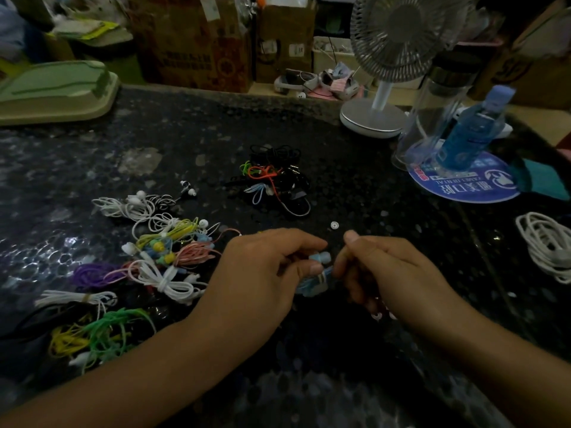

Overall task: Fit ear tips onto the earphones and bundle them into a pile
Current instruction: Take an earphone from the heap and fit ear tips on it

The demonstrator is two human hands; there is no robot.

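Fingers (pixel 312 268) pinching pale-blue bundled earphones (pixel 315 278)

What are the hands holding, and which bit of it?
Both hands hold one light blue earphone bundle. The left hand pinches its coiled cord near the earbud; the right hand pinches the other side of the bundle.
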